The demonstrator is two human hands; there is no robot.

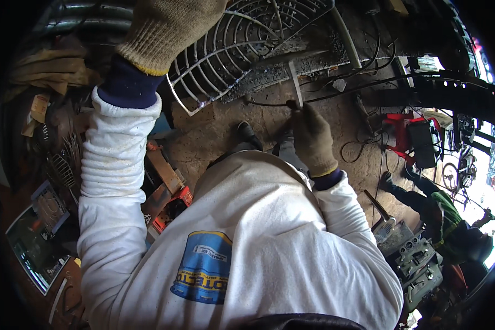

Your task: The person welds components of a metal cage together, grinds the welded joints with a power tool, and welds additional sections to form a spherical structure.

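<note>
My right hand (313,136), in a tan knitted glove, is closed around a chipping hammer (295,82). The hammer has a flat pale shaft and a long, dark head tapering at both ends. Its head is over the near edge of a dark, crusted workbench (335,52). A metal grille (203,58) of thin rods, bent in fan-like curves within a frame, lies on the bench and overhangs its near left side. My left hand (173,33), gloved alike, is raised at the upper edge beside the grille. Its fingers are out of sight.
Cables (377,52) trail over the bench and floor. To the right are a red plastic stool (396,132), a grey machine (418,269) and another person in green and dark clothes (451,220). Boxes (162,170) and scrap metal lie at left.
</note>
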